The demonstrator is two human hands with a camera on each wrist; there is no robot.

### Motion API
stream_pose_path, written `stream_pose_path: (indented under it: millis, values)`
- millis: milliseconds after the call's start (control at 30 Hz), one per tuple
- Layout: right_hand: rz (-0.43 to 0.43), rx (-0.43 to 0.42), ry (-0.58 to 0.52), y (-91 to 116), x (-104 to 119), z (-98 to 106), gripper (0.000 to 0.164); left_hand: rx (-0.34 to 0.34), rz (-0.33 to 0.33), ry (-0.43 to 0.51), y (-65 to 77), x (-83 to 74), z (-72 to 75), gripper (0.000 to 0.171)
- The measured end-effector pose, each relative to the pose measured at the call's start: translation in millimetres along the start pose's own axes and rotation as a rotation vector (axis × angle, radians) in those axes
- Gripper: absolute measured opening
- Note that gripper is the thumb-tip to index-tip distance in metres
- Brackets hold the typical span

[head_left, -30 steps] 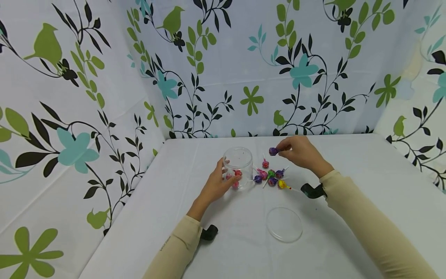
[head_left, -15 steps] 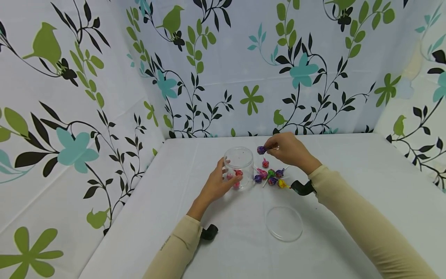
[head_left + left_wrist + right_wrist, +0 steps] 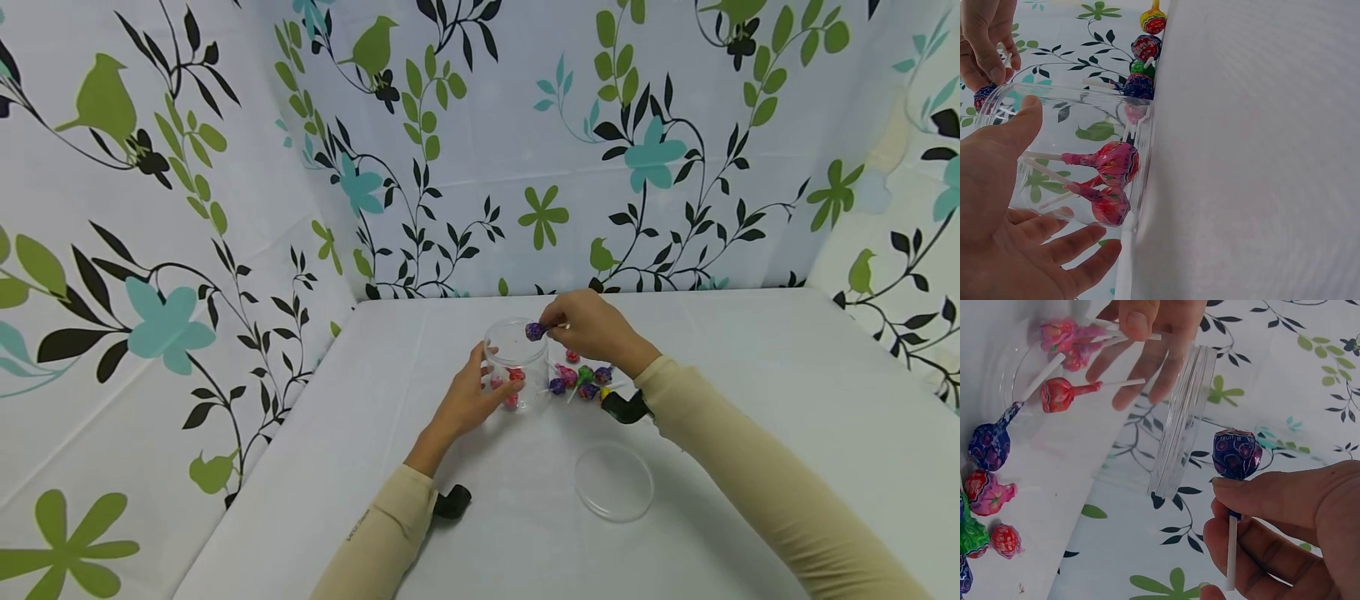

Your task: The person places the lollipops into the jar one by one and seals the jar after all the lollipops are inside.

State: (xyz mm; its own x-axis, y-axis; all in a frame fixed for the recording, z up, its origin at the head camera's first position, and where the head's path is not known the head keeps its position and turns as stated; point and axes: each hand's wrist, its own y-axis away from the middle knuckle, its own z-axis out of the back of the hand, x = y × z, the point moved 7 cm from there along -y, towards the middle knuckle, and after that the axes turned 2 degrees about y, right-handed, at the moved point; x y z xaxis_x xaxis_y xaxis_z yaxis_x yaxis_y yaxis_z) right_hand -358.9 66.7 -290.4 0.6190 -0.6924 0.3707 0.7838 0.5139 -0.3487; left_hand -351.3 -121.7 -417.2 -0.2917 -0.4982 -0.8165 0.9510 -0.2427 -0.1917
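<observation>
My left hand (image 3: 468,394) grips a clear plastic jar (image 3: 531,385) that stands on the table, thumb on the near side and fingers behind it. Inside the jar, pink and red lollipops (image 3: 1116,164) rest on the bottom with their sticks up. My right hand (image 3: 592,327) pinches a purple-wrapped lollipop (image 3: 1236,454) just below its candy head, thumb against fingers. That lollipop is at the jar's open rim (image 3: 1182,422), seen beside it in the right wrist view. Several loose lollipops (image 3: 585,377), purple, pink, green, red and yellow, lie on the table right of the jar.
A round clear lid (image 3: 615,483) lies flat on the white table (image 3: 525,533), in front of the loose lollipops. Patterned cloth (image 3: 480,167) hangs behind and at both sides. A black wrist device (image 3: 626,407) on the right arm partly covers the yellow lollipop.
My right hand has moved left with the purple lollipop, from above the loose lollipops to the jar's mouth. My left hand and the jar have stayed in place.
</observation>
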Motion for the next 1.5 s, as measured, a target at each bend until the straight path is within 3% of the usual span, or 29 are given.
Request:
stream_pose_path:
  millis: [333, 533, 733, 1033, 1500]
  values:
    - [0.031, 0.004, 0.118, -5.3, 13.8, -9.5, 0.014, 0.003, -0.017, -0.014, -0.3, -2.6, -0.2, 0.099]
    - [0.085, 0.016, 0.051, -4.8, 17.4, -12.2, 0.019, 0.011, -0.017, -0.019, 1.6, -4.4, 0.3, 0.098]
    - [0.081, -0.026, 0.006, 2.2, 9.5, -2.0, 0.019, 0.014, -0.025, -0.023, 1.5, -3.3, -0.8, 0.097]
    - [-0.015, -0.032, 0.008, 22.1, -37.9, 10.3, 0.017, 0.011, -0.047, -0.046, 0.9, -4.0, 0.9, 0.099]
    - [-0.142, 0.079, -0.009, 46.1, -104.5, -19.1, 0.019, 0.01, -0.028, -0.053, 0.9, -1.3, 0.4, 0.099]
